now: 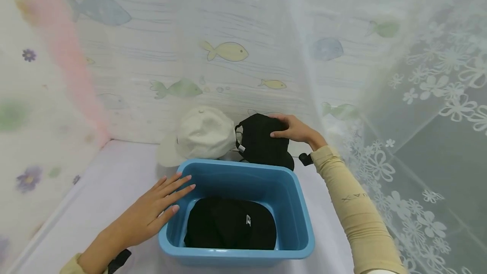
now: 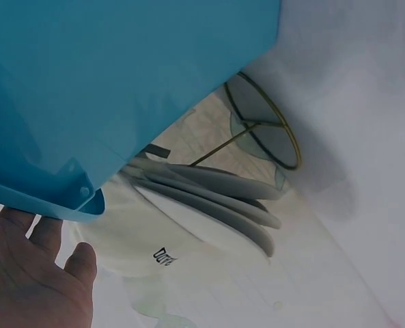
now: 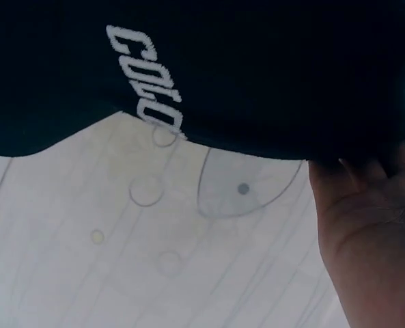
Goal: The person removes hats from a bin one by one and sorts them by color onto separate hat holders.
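Black cap (image 1: 262, 143) with white lettering, under right hand (image 1: 294, 130), behind blue tub (image 1: 300, 206).

White letters "COLO" show on the black cap (image 3: 257, 68).

1. The far part of the white cap (image 1: 201, 135) brim and the lower edge of the black cap (image 1: 262, 141) beyond the tub are hidden by the blue tub (image 1: 293, 206) far rim.
2. The fingertips of the right hand (image 1: 294, 129) are hidden over the black cap's far side.
3. In the right wrist view the cap's lettering (image 3: 147, 78) is cut short by the fabric's edge.
4. In the left wrist view the left hand (image 2: 31, 273) is cut off at the picture's edge.
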`<state>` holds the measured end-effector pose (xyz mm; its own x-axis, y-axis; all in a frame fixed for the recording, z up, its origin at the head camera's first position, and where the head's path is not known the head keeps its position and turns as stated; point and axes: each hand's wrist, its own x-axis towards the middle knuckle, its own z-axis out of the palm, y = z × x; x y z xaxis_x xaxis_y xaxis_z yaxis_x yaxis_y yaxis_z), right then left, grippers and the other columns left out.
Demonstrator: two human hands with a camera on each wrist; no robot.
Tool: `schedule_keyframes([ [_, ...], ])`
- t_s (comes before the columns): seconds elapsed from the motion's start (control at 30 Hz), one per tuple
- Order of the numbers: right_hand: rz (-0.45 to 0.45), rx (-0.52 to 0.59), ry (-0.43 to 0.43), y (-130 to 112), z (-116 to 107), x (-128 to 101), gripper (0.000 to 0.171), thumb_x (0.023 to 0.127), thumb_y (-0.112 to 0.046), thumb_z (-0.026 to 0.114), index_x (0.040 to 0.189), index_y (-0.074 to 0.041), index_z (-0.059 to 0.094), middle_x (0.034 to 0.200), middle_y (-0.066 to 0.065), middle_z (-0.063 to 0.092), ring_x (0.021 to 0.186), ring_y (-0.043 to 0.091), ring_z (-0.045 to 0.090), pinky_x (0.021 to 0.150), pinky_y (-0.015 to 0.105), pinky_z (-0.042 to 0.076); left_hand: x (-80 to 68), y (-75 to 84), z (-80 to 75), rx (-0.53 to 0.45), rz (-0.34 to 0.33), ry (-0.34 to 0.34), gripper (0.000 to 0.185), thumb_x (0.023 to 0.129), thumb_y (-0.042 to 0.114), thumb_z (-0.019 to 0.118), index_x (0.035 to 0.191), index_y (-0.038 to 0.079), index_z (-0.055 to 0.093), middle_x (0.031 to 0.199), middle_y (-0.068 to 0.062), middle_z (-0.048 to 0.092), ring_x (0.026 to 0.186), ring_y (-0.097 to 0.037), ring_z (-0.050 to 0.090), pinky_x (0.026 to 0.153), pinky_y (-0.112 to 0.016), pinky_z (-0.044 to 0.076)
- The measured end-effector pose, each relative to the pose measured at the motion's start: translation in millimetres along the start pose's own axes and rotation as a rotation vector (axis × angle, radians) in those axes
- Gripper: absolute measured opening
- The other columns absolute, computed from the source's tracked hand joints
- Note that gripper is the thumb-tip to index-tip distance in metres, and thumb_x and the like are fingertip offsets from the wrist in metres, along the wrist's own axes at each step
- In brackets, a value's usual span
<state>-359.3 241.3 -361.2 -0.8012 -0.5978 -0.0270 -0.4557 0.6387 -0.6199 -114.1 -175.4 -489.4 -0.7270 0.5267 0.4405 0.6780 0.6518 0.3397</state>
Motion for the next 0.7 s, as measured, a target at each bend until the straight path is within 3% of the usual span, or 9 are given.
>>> schedule_keyframes([
  [0.2, -0.017, 0.004, 0.0, -0.7, 2.7, -0.6, 0.068, 0.096, -0.015, 0.072, 0.156, -0.008, 0.041, 0.15, 0.017, 0.052, 0.135, 0.035, 0.052, 0.113, 0.054, 0.041, 0.5, -0.5, -0.1, 0.007, 0.01, -0.006, 0.054, 0.105, 0.024, 0.054, 0.157, 0.023, 0.041, 0.162, -0.003, 0.039, 0.154, -0.028, 0.027, 0.123, -0.019, -0.009],
  [0.4, -0.024, -0.001, 0.041, 0.2, 4.3, -3.0, 0.068, 0.096, -0.016, 0.072, 0.156, -0.011, 0.041, 0.15, 0.017, 0.052, 0.133, 0.034, 0.054, 0.112, 0.052, 0.043, 2.8, -3.0, -1.9, 0.05, 0.065, 0.017, 0.054, 0.103, 0.022, 0.057, 0.156, 0.019, 0.044, 0.162, -0.001, 0.04, 0.153, -0.026, 0.029, 0.125, -0.022, -0.004],
  [0.57, -0.024, -0.021, 0.051, -6.2, 4.1, -10.2, 0.072, 0.097, -0.018, 0.071, 0.158, -0.005, 0.035, 0.16, 0.018, 0.039, 0.145, 0.037, 0.042, 0.118, 0.053, 0.035, 7.4, -5.1, -11.1, 0.113, 0.115, 0.011, 0.053, 0.101, 0.028, 0.063, 0.151, 0.015, 0.051, 0.156, 0.0, 0.048, 0.147, -0.028, 0.04, 0.125, -0.02, 0.004],
  [0.7, -0.03, -0.021, 0.109, -15.9, -2.2, -26.0, 0.073, 0.1, -0.02, 0.066, 0.158, 0.001, 0.029, 0.165, 0.02, 0.028, 0.154, 0.037, 0.024, 0.124, 0.053, 0.023, 23.9, 1.4, -28.7, 0.071, 0.138, 0.029, 0.058, 0.09, 0.027, 0.077, 0.144, 0.018, 0.059, 0.146, 0.002, 0.059, 0.139, -0.028, 0.05, 0.117, -0.04, 0.039],
])
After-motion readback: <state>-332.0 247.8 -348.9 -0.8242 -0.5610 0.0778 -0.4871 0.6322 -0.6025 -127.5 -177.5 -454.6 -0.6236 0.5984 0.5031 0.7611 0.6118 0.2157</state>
